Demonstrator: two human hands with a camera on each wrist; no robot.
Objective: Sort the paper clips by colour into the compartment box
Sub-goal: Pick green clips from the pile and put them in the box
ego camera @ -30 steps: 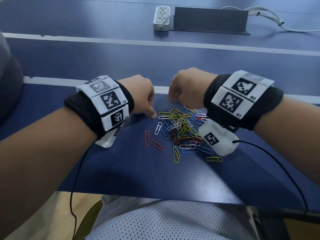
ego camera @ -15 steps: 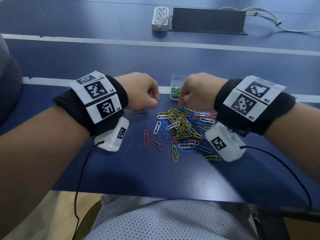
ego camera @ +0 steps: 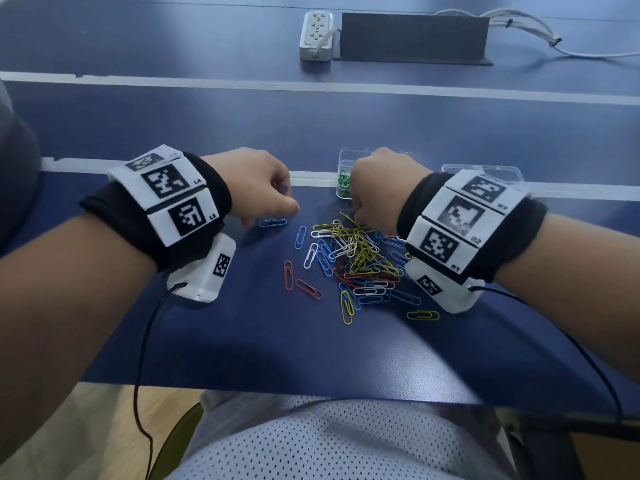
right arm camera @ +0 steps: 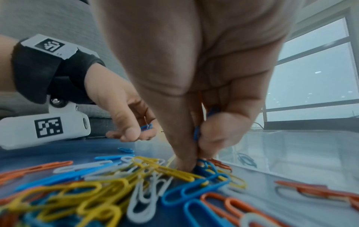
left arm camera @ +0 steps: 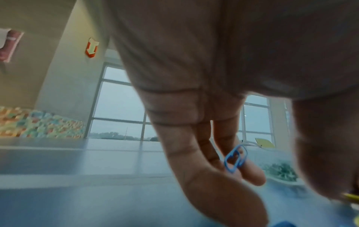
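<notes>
A heap of blue, yellow, white and orange paper clips [ego camera: 356, 258] lies on the blue table [ego camera: 263, 341]. Behind it stands the clear compartment box [ego camera: 348, 161], with green clips [ego camera: 343, 183] in its left cell; the rest is hidden by my right hand. My left hand [ego camera: 287, 206] hovers left of the heap, its fingers curled, and pinches a blue clip [left arm camera: 236, 159]. My right hand [right arm camera: 194, 159] has its fingertips down in the far edge of the heap and holds blue clips [right arm camera: 197, 133] between thumb and fingers.
Loose clips lie around the heap: a blue one [ego camera: 273, 222] under my left hand, two orange ones [ego camera: 288, 274] and yellow ones [ego camera: 422, 315] toward me. A power strip [ego camera: 317, 34] and a dark panel [ego camera: 412, 38] sit far back. The table's front edge is near my lap.
My left hand has lifted off the table with a blue clip. The right hand has moved right and down into the heap's far edge, uncovering the box with the green clips.
</notes>
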